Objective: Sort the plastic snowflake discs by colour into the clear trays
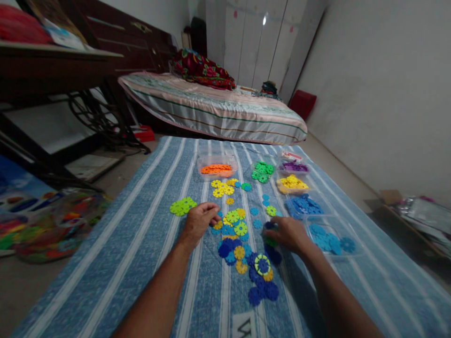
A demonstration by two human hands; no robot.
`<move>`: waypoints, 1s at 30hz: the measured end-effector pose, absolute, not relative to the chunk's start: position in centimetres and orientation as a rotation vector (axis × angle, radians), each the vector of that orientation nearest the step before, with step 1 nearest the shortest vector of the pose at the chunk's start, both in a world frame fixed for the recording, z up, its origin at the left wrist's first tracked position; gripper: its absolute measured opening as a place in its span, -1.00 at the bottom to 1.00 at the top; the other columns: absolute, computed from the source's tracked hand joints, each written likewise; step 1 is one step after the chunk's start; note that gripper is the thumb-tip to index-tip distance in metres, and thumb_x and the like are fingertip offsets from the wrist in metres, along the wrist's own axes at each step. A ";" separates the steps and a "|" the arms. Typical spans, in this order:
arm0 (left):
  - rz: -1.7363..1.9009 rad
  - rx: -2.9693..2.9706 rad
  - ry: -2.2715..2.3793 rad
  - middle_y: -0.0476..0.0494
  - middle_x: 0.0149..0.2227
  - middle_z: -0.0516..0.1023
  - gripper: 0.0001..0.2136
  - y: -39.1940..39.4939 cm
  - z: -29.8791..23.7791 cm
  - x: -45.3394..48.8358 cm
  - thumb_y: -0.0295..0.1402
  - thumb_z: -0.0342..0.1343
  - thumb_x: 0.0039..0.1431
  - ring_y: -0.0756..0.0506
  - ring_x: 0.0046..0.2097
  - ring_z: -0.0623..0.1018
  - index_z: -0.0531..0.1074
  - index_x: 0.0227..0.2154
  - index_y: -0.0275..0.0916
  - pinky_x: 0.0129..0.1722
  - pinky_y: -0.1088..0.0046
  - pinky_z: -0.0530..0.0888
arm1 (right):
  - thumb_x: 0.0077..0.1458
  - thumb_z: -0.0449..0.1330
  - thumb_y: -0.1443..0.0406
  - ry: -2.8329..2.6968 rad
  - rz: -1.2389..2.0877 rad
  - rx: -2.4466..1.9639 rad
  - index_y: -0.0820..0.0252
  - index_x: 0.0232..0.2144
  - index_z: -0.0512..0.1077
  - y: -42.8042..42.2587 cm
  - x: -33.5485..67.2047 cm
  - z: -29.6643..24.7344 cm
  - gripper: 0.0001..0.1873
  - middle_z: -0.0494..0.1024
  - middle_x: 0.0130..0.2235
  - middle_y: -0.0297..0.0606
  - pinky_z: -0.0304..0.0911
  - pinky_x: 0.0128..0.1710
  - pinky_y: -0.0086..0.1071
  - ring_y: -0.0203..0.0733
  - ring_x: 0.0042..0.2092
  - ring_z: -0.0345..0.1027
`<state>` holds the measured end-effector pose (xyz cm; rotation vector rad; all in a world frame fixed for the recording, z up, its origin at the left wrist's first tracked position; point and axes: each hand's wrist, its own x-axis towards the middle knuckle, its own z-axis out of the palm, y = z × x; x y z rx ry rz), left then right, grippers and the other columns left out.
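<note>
Loose plastic snowflake discs point(239, 237) in blue, yellow and green lie scattered on a blue striped cloth point(141, 244). My left hand point(200, 219) rests at the left edge of the pile with its fingers curled onto discs; what it grips is hidden. My right hand point(286, 233) is closed over dark blue and green discs at the pile's right side. A small heap of lime discs point(182, 206) lies left of my left hand.
Clear trays at the far side hold sorted discs: orange point(216, 169), green point(262, 171), purple point(293, 166), yellow point(291, 183), dark blue point(303, 205), light blue point(329, 240). A bed point(211, 108) stands beyond. A bag of toys point(52, 225) lies left.
</note>
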<state>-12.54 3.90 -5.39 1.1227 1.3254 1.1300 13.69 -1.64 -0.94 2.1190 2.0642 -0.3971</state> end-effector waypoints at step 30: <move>1.125 1.108 1.318 -0.04 -0.60 0.53 -0.71 3.6 -5.1 -12.6 -0.19 0.27 -0.15 0.00 -0.58 0.44 0.51 -0.40 -0.30 -0.52 0.49 0.38 | 0.15 0.00 0.34 2.337 -0.326 2.511 0.30 -0.17 0.56 7.9 14.7 2.3 -0.64 0.63 -0.30 -0.10 0.26 -0.24 -0.40 -0.14 -0.25 0.51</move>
